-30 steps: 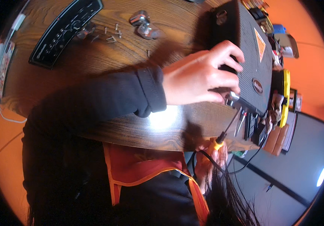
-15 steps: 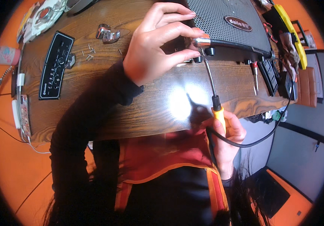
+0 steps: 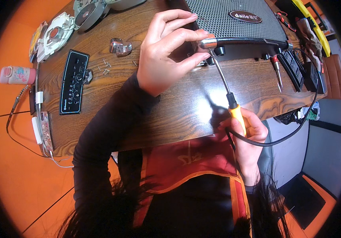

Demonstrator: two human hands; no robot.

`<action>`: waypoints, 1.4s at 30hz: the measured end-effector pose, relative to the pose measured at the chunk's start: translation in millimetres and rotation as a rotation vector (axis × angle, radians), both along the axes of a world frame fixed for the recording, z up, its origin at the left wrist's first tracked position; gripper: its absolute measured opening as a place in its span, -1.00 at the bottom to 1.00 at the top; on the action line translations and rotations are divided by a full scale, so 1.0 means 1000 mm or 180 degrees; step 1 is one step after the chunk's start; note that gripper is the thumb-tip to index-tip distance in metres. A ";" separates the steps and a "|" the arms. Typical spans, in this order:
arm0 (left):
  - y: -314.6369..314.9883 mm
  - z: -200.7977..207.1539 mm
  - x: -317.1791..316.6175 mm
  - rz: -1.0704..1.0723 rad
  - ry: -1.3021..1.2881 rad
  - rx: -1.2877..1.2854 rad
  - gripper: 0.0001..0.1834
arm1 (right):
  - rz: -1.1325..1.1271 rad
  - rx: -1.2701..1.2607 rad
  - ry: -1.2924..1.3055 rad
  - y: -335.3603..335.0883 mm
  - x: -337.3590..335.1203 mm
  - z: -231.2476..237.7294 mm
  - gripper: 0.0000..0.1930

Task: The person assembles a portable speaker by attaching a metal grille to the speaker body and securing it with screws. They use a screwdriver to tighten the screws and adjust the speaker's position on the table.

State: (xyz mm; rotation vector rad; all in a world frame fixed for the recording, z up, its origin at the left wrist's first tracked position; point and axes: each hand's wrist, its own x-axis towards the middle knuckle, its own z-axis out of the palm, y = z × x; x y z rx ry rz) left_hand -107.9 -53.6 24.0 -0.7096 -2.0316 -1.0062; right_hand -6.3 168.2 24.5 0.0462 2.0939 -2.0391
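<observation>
At the near left corner of a black speaker cabinet (image 3: 234, 27) with a grey mesh front, my left hand (image 3: 160, 51) pinches a shiny metal corner piece (image 3: 208, 43) between thumb and forefinger. Its other fingers curve over the cabinet's side. My right hand (image 3: 252, 133) is closed round the yellow handle of a screwdriver (image 3: 223, 77). The shaft slants up and left, with its tip at the metal corner; whether it sits in a screw head is too small to tell. A black cable (image 3: 273, 142) loops across my right hand.
Left on the table (image 3: 111, 95) lie a black control panel (image 3: 74, 81), loose screws (image 3: 106, 69) and two metal corners (image 3: 120, 47). A red-handled screwdriver (image 3: 277, 71), a black slotted part (image 3: 291, 69) and a black box (image 3: 312, 77) lie right. A pink-and-white bottle (image 3: 17, 75) is far left.
The screwdriver's tip has come up to the metal corner, where it was slightly below before. The view has shifted a little; my left hand keeps its pinch.
</observation>
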 end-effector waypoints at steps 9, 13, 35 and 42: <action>0.003 0.002 0.001 0.0104 0.0106 -0.0032 -0.66 | -0.0084 0.0313 0.0199 -0.003 0.000 0.006 -0.77; 0.001 0.004 0.003 0.0115 0.0071 -0.0332 -0.58 | 0.0122 0.1477 0.1082 -0.001 -0.002 0.014 -0.75; -0.001 0.002 0.002 0.0030 0.0055 -0.0266 -0.59 | -0.0151 -0.0880 -0.1460 0.000 -0.016 0.025 -0.84; 0.001 0.001 0.001 -0.0059 0.0007 -0.0041 -0.58 | -0.0221 -0.0959 -0.0704 -0.007 -0.018 0.025 -0.83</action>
